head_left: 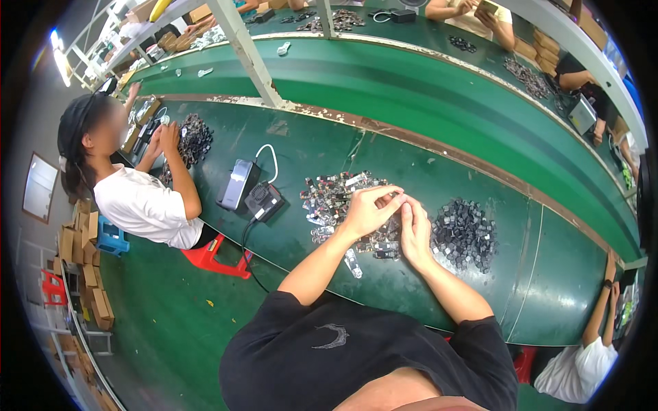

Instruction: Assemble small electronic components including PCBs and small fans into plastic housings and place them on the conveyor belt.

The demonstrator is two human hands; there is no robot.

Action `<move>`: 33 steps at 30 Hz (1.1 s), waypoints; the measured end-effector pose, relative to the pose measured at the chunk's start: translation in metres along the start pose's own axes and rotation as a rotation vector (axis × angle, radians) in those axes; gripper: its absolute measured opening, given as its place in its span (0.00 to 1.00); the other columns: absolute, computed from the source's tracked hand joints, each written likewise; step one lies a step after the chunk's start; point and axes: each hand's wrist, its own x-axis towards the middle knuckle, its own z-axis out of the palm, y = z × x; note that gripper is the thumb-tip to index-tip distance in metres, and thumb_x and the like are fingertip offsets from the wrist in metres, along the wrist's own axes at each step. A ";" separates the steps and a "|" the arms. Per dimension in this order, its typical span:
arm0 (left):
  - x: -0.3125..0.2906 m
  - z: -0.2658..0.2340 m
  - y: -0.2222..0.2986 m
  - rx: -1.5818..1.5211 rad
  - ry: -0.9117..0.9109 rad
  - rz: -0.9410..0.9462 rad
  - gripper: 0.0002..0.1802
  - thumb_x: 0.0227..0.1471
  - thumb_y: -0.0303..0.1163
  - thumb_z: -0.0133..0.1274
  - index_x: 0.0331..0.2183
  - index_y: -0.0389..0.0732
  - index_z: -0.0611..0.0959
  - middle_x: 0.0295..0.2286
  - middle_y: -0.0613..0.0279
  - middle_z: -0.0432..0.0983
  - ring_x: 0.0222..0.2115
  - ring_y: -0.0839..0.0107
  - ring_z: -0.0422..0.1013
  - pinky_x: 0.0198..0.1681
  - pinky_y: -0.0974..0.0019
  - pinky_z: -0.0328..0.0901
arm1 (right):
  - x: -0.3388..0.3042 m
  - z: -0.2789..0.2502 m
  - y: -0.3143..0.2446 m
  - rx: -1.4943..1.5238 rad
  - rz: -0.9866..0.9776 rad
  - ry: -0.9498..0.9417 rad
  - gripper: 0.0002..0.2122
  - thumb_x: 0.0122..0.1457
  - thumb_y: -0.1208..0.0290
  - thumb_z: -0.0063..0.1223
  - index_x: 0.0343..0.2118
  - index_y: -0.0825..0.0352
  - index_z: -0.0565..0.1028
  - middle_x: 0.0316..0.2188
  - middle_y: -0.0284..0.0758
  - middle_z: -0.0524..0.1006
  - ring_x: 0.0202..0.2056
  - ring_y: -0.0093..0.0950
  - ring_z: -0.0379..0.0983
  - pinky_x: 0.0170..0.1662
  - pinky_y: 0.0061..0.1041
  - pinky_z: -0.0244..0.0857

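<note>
My left hand and my right hand meet at the fingertips above the green table. Both are closed in a pinch, and whatever is between the fingers is too small or hidden to make out. Under and beside my left hand spreads a pile of small circuit-board parts, partly covered by both hands. One pale, flat piece lies apart at its near edge. Just right of my right hand is a heap of small black block-like pieces.
Left of the parts stand a dark upright box and a black fan-vented device with cables. A co-worker in a white shirt sits farther left, by another pile. A conveyor belt runs beyond the table's raised edge.
</note>
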 end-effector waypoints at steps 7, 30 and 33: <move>0.000 -0.004 0.006 0.021 -0.072 -0.052 0.12 0.50 0.30 0.61 0.37 0.34 0.84 0.23 0.62 0.79 0.21 0.83 0.71 0.24 0.77 0.66 | -0.001 0.001 -0.001 -0.012 -0.027 0.012 0.16 0.66 0.60 0.41 0.48 0.66 0.72 0.43 0.43 0.75 0.48 0.40 0.68 0.52 0.35 0.59; 0.002 -0.004 0.011 0.101 -0.035 0.068 0.13 0.50 0.29 0.59 0.39 0.36 0.84 0.33 0.57 0.78 0.25 0.75 0.74 0.27 0.75 0.70 | 0.000 -0.002 -0.012 0.008 -0.013 0.011 0.16 0.65 0.61 0.43 0.49 0.67 0.71 0.45 0.43 0.75 0.48 0.39 0.69 0.53 0.34 0.60; 0.002 -0.003 0.009 0.083 -0.031 0.067 0.13 0.50 0.28 0.58 0.40 0.36 0.83 0.33 0.56 0.78 0.25 0.75 0.75 0.26 0.75 0.70 | 0.000 -0.002 -0.012 0.056 0.007 0.004 0.16 0.65 0.61 0.43 0.50 0.67 0.71 0.45 0.43 0.75 0.48 0.38 0.69 0.52 0.34 0.60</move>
